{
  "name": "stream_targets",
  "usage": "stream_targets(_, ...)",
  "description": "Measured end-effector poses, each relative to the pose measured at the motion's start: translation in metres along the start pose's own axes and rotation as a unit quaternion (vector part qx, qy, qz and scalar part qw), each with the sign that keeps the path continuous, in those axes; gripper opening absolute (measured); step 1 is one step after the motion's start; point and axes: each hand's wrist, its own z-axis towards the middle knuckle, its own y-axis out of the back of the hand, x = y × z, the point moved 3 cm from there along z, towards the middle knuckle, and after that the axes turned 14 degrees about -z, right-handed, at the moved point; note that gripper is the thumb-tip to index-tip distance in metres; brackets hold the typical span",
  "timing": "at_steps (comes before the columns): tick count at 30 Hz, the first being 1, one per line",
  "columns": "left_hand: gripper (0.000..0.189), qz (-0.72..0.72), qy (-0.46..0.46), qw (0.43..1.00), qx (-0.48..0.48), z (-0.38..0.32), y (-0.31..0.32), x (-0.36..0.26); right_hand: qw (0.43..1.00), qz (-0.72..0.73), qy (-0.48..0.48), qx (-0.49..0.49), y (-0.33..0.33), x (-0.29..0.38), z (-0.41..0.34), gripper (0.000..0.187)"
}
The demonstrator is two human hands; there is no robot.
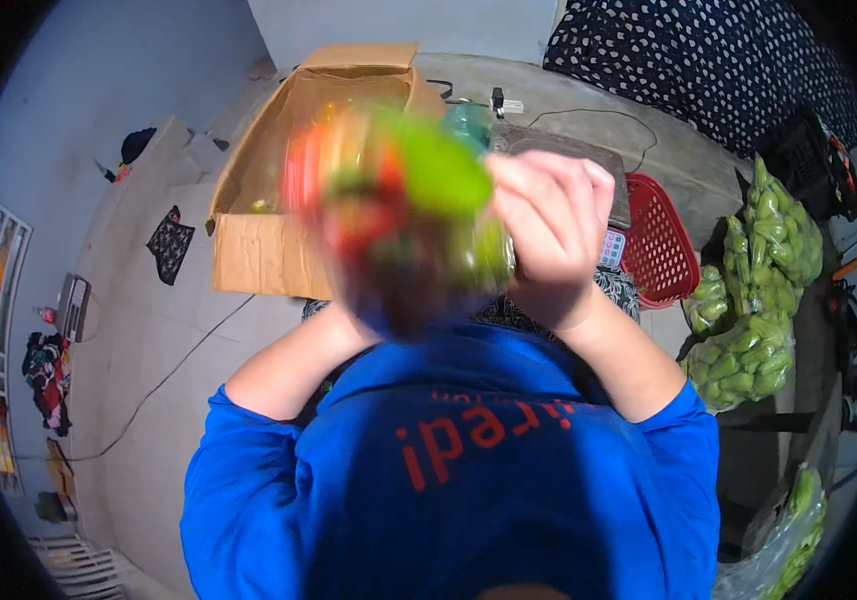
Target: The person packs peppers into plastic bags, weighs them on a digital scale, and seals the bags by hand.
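A blurred bundle of red, yellow and bright green produce (pixel 361 202) is raised close to the camera, seemingly in clear plastic; its exact kinds cannot be told. At its right side, my right hand (pixel 552 210) has its fingers curled in, pinching the edge of the bundle. My left forearm and wrist (pixel 349 322) reach up behind the lower left of the bundle, which hides the left hand itself. Behind and to the left, an open cardboard box (pixel 271 255) stands with its flaps spread. A small round pale green item (pixel 262 205) shows inside it.
A red perforated plastic basket (pixel 661 240) and a keypad device (pixel 611 247) lie right of my right hand. Beyond them is a dark flat platform (pixel 586 154). Clear bags of green vegetables (pixel 747 360) sit farther right. A cable (pixel 173 371) crosses the floor at left.
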Motion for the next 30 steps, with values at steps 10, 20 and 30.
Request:
stream_targets(10, 0.020, 0.229, -0.290, 0.899, 0.237, -0.004, 0.000, -0.011, 0.926, 0.272, 0.171, 0.199, 0.046, 0.017, -0.050, 0.011)
stream_targets(20, 0.013, 0.306, -0.164, 0.895, 0.280, 0.053, -0.011, 0.017, 0.883, -0.023, 0.243, 0.402, 0.011, -0.028, -0.064, 0.008)
stream_targets(30, 0.024, -0.560, 0.110, 0.814, -0.111, 0.052, -0.035, -0.018, 0.962, 0.145, -0.169, 0.157, -0.031, -0.044, -0.009, 0.012)
